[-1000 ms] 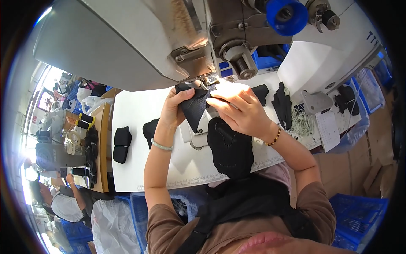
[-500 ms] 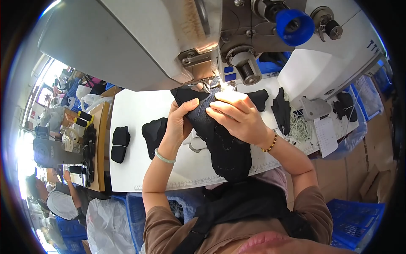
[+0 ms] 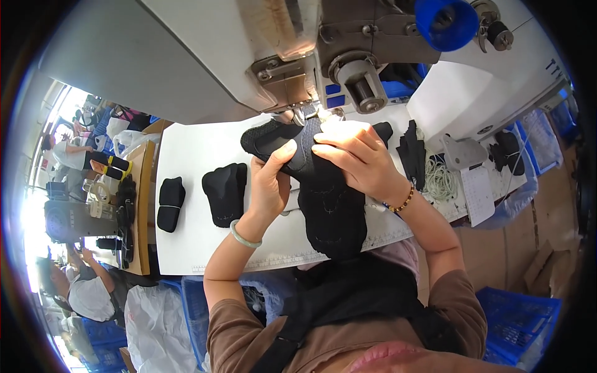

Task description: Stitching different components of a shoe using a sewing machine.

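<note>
A black knit fabric piece (image 3: 333, 214) with pale stitched outlines hangs from my hands over the table's front edge. Its upper end, with a dark grey-blue strip (image 3: 305, 146), lies at the lit needle area of a sewing machine (image 3: 305, 112). My left hand (image 3: 272, 183) is closed on the cloth's left side, thumb on top and fingers beneath. Across from it, my right hand (image 3: 367, 158) pinches the right edge beside the strip, close to the machine's presser area. Its fingertips partly cover the edge, and glare hides the exact needle point.
Left on the white table (image 3: 261, 261) lie a tied black bundle (image 3: 170, 204) and another black piece (image 3: 225, 194). Black cloth strips (image 3: 411, 152) and pale cord (image 3: 440, 177) sit at right. A blue crate (image 3: 516, 317) stands below right. Other people work at far left.
The cloth's upper left lobe has turned outward and shows more of its mesh side. Both hands keep hold beside the machine. The whole view has shifted slightly.
</note>
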Demonstrator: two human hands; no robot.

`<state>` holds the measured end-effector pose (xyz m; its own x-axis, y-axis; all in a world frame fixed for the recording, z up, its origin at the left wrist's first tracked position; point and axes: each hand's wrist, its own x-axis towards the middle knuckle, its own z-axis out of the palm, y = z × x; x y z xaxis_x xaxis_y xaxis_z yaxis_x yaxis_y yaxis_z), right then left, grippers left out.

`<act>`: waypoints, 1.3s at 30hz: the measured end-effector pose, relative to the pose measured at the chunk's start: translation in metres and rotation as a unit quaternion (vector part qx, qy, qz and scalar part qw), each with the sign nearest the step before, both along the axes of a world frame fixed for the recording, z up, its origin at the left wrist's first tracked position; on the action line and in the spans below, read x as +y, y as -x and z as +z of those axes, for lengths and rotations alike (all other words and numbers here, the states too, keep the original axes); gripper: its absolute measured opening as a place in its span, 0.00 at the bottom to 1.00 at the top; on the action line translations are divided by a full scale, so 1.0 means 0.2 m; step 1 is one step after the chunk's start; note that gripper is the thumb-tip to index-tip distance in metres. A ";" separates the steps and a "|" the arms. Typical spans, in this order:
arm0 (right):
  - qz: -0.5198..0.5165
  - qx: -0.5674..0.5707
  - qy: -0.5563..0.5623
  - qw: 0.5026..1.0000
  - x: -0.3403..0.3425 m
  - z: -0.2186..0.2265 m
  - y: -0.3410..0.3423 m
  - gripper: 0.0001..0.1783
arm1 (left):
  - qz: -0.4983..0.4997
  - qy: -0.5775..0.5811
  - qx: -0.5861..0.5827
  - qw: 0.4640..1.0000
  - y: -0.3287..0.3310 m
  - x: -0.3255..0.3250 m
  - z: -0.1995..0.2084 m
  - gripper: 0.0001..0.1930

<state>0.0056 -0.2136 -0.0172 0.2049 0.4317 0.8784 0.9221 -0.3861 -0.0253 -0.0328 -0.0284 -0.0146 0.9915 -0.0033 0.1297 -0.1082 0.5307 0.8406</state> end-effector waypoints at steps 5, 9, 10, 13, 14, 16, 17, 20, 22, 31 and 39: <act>0.003 0.003 0.005 1.000 -0.03 0.01 0.00 0.17 | 0.037 0.007 -0.032 0.999 0.04 -0.06 -0.02 0.08; 0.037 0.033 -0.005 0.999 -0.09 0.02 -0.06 0.18 | 0.109 -0.005 -0.019 0.994 0.08 -0.16 0.01 0.06; 0.061 0.058 -0.025 0.996 -0.10 0.02 -0.08 0.18 | 0.121 -0.035 -0.039 0.991 0.08 -0.17 0.01 0.06; 0.105 0.095 -0.055 0.988 -0.11 0.02 -0.10 0.19 | 0.145 -0.081 -0.077 0.983 0.08 -0.21 0.02 0.05; 0.111 0.107 -0.064 0.986 -0.11 0.02 -0.10 0.20 | 0.155 -0.092 -0.083 0.980 0.08 -0.21 0.02 0.05; 0.119 0.117 -0.075 0.983 -0.12 0.03 -0.10 0.21 | 0.162 -0.112 -0.092 0.976 0.08 -0.21 0.02 0.05; 0.118 0.120 -0.067 0.983 -0.12 0.03 -0.10 0.21 | 0.163 -0.113 -0.093 0.976 0.08 -0.21 0.02 0.05; 0.111 0.119 -0.058 0.985 -0.13 0.02 -0.10 0.20 | 0.157 -0.110 -0.086 0.978 0.08 -0.21 0.02 0.05; 0.106 0.119 -0.056 0.986 -0.13 0.02 -0.10 0.19 | 0.169 -0.121 -0.097 0.973 0.07 -0.21 0.02 0.04; 0.116 0.159 -0.078 0.977 -0.11 0.02 -0.11 0.19 | 0.144 -0.181 -0.109 0.967 0.02 -0.16 0.04 0.08; 0.057 0.053 -0.012 0.997 -0.11 0.02 -0.10 0.21 | 0.042 -0.060 -0.004 0.997 -0.05 -0.05 0.09 0.11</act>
